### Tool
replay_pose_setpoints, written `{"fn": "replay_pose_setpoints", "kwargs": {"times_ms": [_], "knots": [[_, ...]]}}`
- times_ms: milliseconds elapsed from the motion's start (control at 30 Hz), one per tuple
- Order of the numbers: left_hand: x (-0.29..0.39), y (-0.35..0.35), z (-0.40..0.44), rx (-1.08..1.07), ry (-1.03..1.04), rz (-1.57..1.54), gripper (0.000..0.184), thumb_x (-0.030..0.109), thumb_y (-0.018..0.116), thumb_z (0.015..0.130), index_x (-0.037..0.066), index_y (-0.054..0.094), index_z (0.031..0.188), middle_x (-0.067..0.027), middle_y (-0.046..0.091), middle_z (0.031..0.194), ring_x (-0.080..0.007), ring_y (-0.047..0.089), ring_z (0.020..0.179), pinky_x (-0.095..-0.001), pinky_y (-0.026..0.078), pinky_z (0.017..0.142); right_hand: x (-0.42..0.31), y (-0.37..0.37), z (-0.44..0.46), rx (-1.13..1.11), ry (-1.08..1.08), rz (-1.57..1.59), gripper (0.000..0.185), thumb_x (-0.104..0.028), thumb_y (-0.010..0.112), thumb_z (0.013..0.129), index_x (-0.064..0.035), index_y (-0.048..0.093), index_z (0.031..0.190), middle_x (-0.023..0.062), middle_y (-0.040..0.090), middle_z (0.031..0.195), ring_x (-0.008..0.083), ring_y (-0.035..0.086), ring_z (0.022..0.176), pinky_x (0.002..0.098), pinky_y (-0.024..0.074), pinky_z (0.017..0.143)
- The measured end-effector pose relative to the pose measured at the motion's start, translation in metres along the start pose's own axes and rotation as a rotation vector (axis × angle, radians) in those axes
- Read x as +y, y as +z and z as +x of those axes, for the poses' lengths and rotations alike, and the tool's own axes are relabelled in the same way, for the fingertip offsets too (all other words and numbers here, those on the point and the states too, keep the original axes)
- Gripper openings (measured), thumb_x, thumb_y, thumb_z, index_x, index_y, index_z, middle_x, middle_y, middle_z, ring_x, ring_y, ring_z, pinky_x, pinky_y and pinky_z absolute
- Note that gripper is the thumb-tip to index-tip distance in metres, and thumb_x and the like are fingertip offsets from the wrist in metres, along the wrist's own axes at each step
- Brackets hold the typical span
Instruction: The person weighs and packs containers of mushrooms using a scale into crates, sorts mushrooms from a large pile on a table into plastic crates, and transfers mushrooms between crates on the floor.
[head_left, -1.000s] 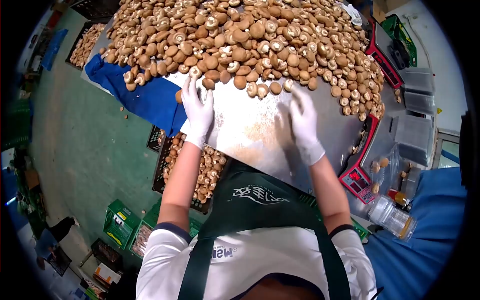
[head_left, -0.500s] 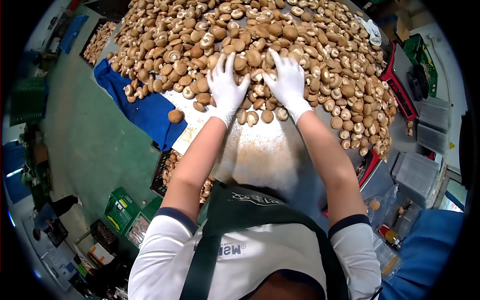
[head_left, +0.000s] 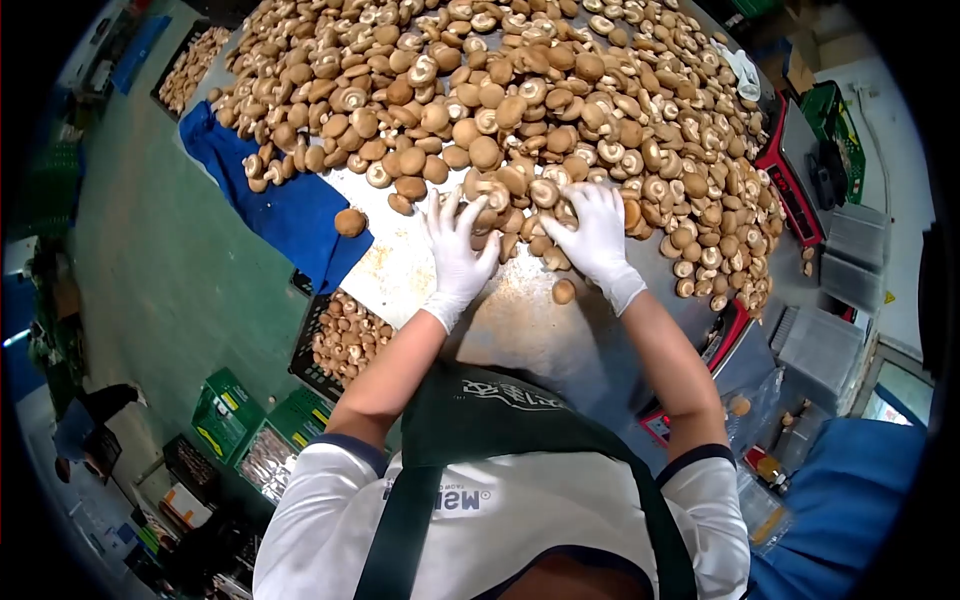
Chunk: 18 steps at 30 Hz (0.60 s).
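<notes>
A large heap of brown-capped shiitake mushrooms (head_left: 480,150) with pale stems covers the metal table (head_left: 530,330). Both hands wear thin white gloves. My left hand (head_left: 460,258) rests at the heap's near edge, fingers spread, its fingertips touching a few mushrooms on their far side. To the right, my right hand (head_left: 597,238) is also open, fingers against the mushrooms there. A small cluster of mushrooms (head_left: 512,222) lies between the two hands. One loose mushroom (head_left: 564,291) sits nearer to me, just below the right hand.
A blue cloth (head_left: 270,220) hangs over the table's left edge, near a single mushroom (head_left: 350,222). Below it stands a black crate of mushrooms (head_left: 345,345). At right are a red scale (head_left: 790,185) and clear plastic trays (head_left: 820,345). Green crates (head_left: 228,412) stand on the floor.
Both hands have drawn back toward me from deeper in the heap, and mushrooms between them have shifted nearer. A loose mushroom now lies closer to the table's front.
</notes>
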<state>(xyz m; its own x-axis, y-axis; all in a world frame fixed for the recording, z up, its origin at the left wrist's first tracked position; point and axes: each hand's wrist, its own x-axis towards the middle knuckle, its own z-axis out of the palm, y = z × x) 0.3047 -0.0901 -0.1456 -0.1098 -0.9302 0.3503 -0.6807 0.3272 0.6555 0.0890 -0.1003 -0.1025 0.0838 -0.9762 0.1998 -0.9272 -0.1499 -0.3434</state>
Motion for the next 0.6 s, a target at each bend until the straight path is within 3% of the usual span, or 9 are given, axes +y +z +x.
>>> {"fn": "replay_pose_setpoints", "kwargs": {"times_ms": [67,200,267,467,533,600], "knots": [[-0.013,-0.007,-0.017,-0.011,-0.027,0.031,0.061,0.019,0.070,0.077,0.016,0.050,0.134,-0.0164,0.040,0.138,-0.0461,0.025,0.137,-0.0637,0.016,0.110,-0.016,-0.008,0.028,0.044,-0.101,0.125,0.032,-0.034,0.069,0.081,-0.0133,0.067,0.105,0.0064,0.061,0.102,0.0280,0.055,0.103,0.0450,0.0360,0.100],[-0.031,-0.010,-0.036,-0.021,-0.033,-0.029,0.062,0.014,0.070,0.074,0.014,0.052,0.134,-0.0177,0.037,0.141,-0.0471,0.026,0.135,-0.0599,0.025,0.109,-0.042,0.019,0.096,-0.067,-0.168,0.006,0.030,-0.017,0.063,0.083,-0.0181,0.067,0.113,0.0069,0.063,0.108,0.0273,0.059,0.099,0.0430,0.0429,0.087],[-0.032,-0.012,-0.036,-0.063,-0.048,-0.038,0.063,0.013,0.071,0.073,0.013,0.053,0.134,-0.0183,0.036,0.143,-0.0476,0.027,0.135,-0.0585,0.027,0.108,-0.035,0.041,0.115,-0.080,-0.183,-0.189,0.036,-0.014,0.062,0.082,-0.0220,0.066,0.117,0.0059,0.063,0.113,0.0267,0.060,0.099,0.0435,0.0432,0.085],[-0.035,-0.004,-0.039,-0.032,-0.095,-0.069,0.067,0.017,0.071,0.075,0.011,0.049,0.138,-0.0216,0.030,0.148,-0.0501,0.028,0.134,-0.0565,0.029,0.108,-0.023,0.033,0.116,-0.178,-0.065,-0.032,0.030,-0.016,0.064,0.085,-0.0206,0.066,0.114,0.0039,0.062,0.116,0.0280,0.060,0.102,0.0416,0.0423,0.092],[-0.032,-0.007,-0.036,-0.050,-0.064,-0.004,0.072,0.017,0.072,0.077,0.002,0.042,0.140,-0.0283,0.025,0.150,-0.0469,0.027,0.137,-0.0519,0.027,0.112,-0.011,0.033,0.097,-0.085,-0.068,0.015,0.031,-0.019,0.065,0.085,-0.0206,0.064,0.116,0.0028,0.062,0.117,0.0279,0.060,0.099,0.0402,0.0423,0.095],[-0.037,-0.005,-0.038,-0.042,-0.040,-0.004,0.076,0.019,0.072,0.077,0.003,0.037,0.143,-0.0258,0.024,0.151,-0.0456,0.025,0.139,-0.0518,0.026,0.113,0.003,0.027,0.089,-0.060,-0.013,0.396,0.042,-0.024,0.070,0.082,-0.0222,0.061,0.123,0.0048,0.059,0.128,0.0306,0.057,0.104,0.0383,0.0436,0.096]]}}
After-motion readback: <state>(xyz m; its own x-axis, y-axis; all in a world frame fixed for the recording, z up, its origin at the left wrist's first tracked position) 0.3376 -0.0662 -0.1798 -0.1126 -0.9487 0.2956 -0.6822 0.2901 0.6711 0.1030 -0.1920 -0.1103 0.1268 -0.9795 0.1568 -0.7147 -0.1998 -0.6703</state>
